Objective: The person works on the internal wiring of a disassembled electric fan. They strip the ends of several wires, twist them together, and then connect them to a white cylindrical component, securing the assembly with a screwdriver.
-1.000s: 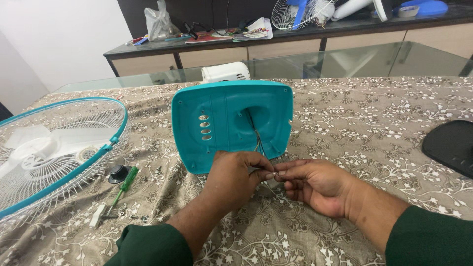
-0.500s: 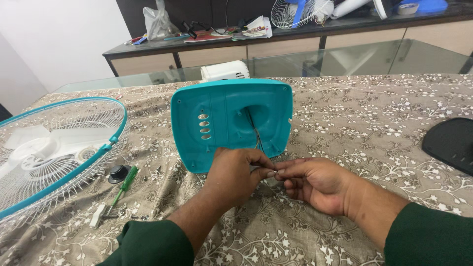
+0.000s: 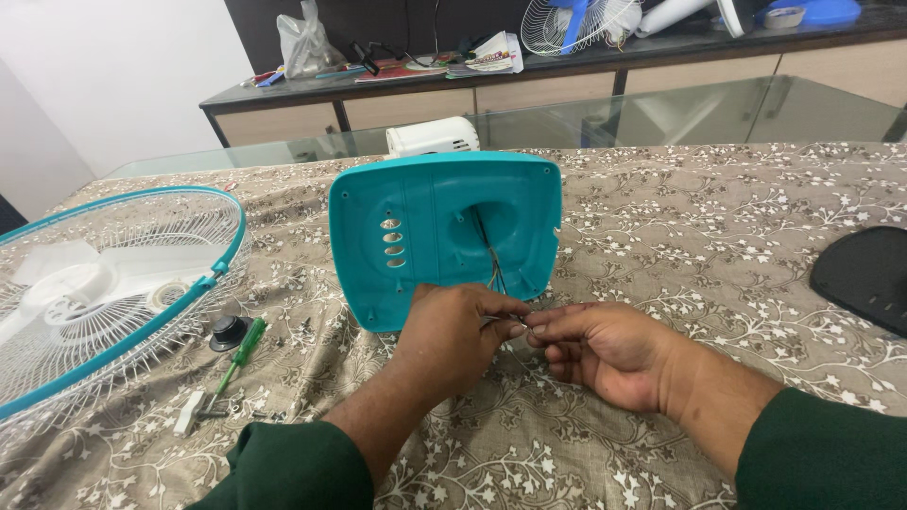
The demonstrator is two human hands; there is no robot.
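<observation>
A teal plastic fan base cover (image 3: 430, 231) lies underside-up on the patterned cloth, with thin wires (image 3: 491, 260) running out of its middle opening toward me. My left hand (image 3: 453, 340) and my right hand (image 3: 605, 351) meet just below the cover's near edge. Both pinch the wire ends between fingertips, which touch each other. The wire tips are mostly hidden by my fingers.
A white fan with a teal-rimmed wire guard (image 3: 104, 293) lies at left. A green-handled screwdriver (image 3: 241, 349), a black knob (image 3: 227, 331) and a small white part (image 3: 189, 413) lie beside it. A black plate (image 3: 864, 276) sits at right. A cluttered counter (image 3: 529, 66) stands behind.
My hands stay at the wire ends, with only slight finger movement. The cover has not moved.
</observation>
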